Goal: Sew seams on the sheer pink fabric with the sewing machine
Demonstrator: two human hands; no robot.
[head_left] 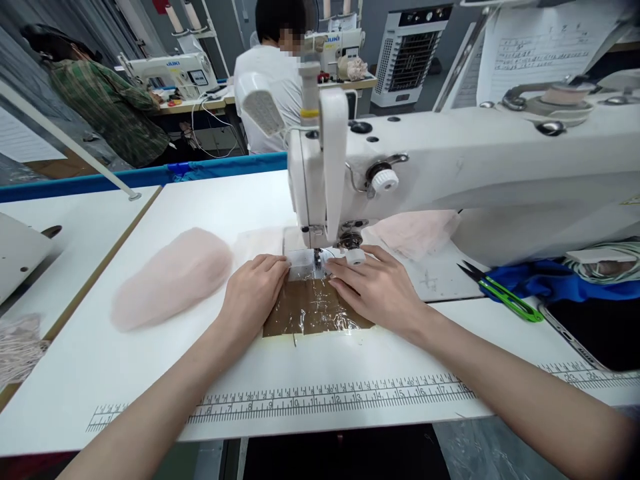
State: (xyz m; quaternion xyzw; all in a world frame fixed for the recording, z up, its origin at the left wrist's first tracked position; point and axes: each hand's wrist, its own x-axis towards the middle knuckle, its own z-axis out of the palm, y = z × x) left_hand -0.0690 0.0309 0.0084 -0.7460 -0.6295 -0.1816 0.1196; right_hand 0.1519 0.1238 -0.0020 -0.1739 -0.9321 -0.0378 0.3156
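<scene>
A white sewing machine [320, 167] stands in front of me, with its presser foot [317, 261] between my hands. Thin, sheer pale fabric [300, 261] lies around the needle. My left hand [255, 283] is closed at the fabric's left edge, fingers pressed together. On the other side, my right hand [375, 287] pinches the fabric close to the foot, thumb and fingertip nearly meeting; its other fingers reach behind, beside the machine head. Brown tape [320, 308] under clear film covers the bed below both hands. The fingertips' exact grip is partly hidden.
A pale pink sheer piece [173, 280] lies at left, another piece [417, 233] behind the machine head. Green thread snips [513, 297], blue cloth [530, 280] and a phone [595, 333] sit at right. A printed ruler [320, 398] runs along the front edge. Two people work beyond.
</scene>
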